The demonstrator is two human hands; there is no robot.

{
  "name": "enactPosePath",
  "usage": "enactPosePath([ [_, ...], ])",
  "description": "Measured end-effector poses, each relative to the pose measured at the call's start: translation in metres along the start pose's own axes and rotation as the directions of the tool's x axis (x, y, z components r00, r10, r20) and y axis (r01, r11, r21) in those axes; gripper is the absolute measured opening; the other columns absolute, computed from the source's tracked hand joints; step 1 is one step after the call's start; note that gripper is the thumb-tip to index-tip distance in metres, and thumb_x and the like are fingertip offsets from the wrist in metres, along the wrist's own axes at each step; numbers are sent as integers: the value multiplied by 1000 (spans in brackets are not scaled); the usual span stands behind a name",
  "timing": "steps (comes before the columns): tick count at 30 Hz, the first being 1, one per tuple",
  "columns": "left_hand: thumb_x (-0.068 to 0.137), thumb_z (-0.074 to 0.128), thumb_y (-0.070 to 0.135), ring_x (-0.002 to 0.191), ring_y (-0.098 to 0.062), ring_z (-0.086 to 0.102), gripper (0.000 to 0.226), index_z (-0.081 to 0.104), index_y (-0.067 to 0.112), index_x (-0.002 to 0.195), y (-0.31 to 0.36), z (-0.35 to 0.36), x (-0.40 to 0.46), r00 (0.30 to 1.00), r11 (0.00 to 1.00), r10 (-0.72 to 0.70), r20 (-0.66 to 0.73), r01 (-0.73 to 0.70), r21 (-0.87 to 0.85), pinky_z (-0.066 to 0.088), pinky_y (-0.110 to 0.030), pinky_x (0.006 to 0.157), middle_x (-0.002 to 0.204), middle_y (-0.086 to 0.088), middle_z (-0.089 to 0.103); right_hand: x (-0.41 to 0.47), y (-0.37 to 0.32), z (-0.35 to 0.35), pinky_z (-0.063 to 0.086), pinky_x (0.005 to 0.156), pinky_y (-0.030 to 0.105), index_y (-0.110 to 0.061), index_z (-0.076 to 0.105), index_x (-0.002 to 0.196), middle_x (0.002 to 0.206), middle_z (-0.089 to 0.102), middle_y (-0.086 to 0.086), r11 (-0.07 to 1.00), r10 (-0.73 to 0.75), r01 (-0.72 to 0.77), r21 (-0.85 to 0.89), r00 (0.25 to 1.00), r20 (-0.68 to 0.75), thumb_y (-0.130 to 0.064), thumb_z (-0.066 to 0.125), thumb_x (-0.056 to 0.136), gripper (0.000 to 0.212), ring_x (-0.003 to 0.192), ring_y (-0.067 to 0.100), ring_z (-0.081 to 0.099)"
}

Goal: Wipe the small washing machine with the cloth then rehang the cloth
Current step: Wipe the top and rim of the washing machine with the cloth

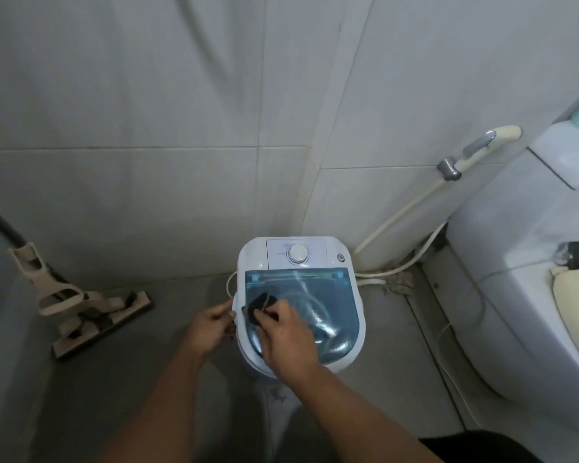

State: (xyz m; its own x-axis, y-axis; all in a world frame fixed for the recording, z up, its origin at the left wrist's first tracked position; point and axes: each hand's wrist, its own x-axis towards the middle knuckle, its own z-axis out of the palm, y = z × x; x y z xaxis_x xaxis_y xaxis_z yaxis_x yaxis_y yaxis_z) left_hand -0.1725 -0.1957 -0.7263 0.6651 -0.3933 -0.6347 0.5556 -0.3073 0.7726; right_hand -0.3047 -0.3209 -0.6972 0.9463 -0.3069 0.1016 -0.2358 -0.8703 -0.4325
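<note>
- The small washing machine (300, 304) stands on the grey floor (181, 379) in the corner of tiled walls (147, 111); it is white, with a translucent blue lid (328, 305) and a round dial (297, 253) at the back.
- What lies under the lid cannot be told.
- The dark cloth (258, 307) lies on the lid's left part, pressed under the right hand (286, 332), whose fingers (271, 310) curl over it.
- The left hand (211, 325) touches the machine's left rim, fingers loosely bent, holding nothing clear.
- A flat mop (91, 315) rests on the floor to the left.
- A toilet (528, 295) stands to the right, with a spray hose (475, 152) on the wall beside it.
</note>
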Motion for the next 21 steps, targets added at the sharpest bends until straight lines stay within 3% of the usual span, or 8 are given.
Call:
enactPosePath([
  [2, 96, 57, 12, 80, -25, 65, 34, 66, 24, 127, -3, -1, 3, 1000, 1000, 1, -10, -1, 13, 57, -36, 73, 97, -16, 73, -17, 2, -12, 56, 82, 35, -33, 62, 131, 119, 53, 0, 991, -106, 94, 98, 986, 131, -39, 54, 98, 35, 105, 21, 59],
  [4, 96, 56, 12, 83, -27, 63, 35, 65, 24, 128, -4, 1, 3, 1000, 1000, 3, -20, -2, 15, 56, -39, 77, 102, -21, 72, -28, 18, -31, 54, 86, 30, -29, 67, 129, 116, 56, -3, 979, -74, 50, 200, 990, 116, -37, 58, 97, 34, 102, 16, 61],
  [6, 97, 54, 10, 87, -26, 59, 37, 60, 24, 131, -3, 4, 1, 1000, 1000, 8, -25, -8, -3, 53, -36, 77, 100, -21, 69, -33, 52, -51, 55, 88, 30, -20, 71, 126, 111, 58, -1, 958, 142, -114, 264, 986, -90, -26, 65, 96, 31, 97, 14, 62],
  [7, 98, 54, 8, 87, -26, 57, 38, 59, 21, 132, -2, 6, 0, 1000, 1000, 11, -26, -11, -10, 52, -34, 75, 98, -19, 67, -35, 72, -60, 55, 90, 33, -16, 72, 125, 110, 58, 1, 939, 270, -214, 271, 944, -190, -21, 67, 95, 31, 96, 15, 62],
  [8, 98, 53, 8, 87, -27, 56, 38, 59, 19, 133, -2, 6, 0, 1000, 1000, 15, -27, -15, -13, 51, -33, 73, 98, -18, 66, -37, 90, -66, 54, 91, 36, -13, 72, 124, 109, 57, 3, 916, 368, -306, 257, 898, -243, -18, 68, 95, 30, 95, 16, 61],
  [10, 97, 55, 8, 86, -26, 56, 37, 60, 16, 133, -1, 6, 1, 999, 1000, 15, -36, -15, -1, 51, -32, 71, 97, -17, 66, -43, 113, -72, 54, 94, 40, -12, 71, 126, 109, 52, 2, 886, 455, -416, 202, 865, -213, -17, 67, 95, 31, 94, 18, 60],
  [17, 98, 51, 7, 83, -25, 59, 38, 60, 19, 133, 4, 7, -3, 999, 1000, -12, -37, 13, 15, 51, -32, 74, 97, -17, 67, -100, 88, -41, 59, 87, 39, -17, 69, 129, 114, 52, 1, 882, 464, -413, 228, 846, -263, -21, 67, 94, 35, 98, 18, 61],
  [21, 98, 51, 8, 84, -26, 55, 38, 61, 20, 132, 8, 6, -8, 1000, 999, -16, -17, 17, 30, 51, -31, 71, 93, -18, 64, -119, 50, -25, 57, 86, 26, -20, 69, 129, 120, 57, 2, 949, 298, -261, 178, 927, -228, -21, 68, 95, 35, 104, 14, 61],
])
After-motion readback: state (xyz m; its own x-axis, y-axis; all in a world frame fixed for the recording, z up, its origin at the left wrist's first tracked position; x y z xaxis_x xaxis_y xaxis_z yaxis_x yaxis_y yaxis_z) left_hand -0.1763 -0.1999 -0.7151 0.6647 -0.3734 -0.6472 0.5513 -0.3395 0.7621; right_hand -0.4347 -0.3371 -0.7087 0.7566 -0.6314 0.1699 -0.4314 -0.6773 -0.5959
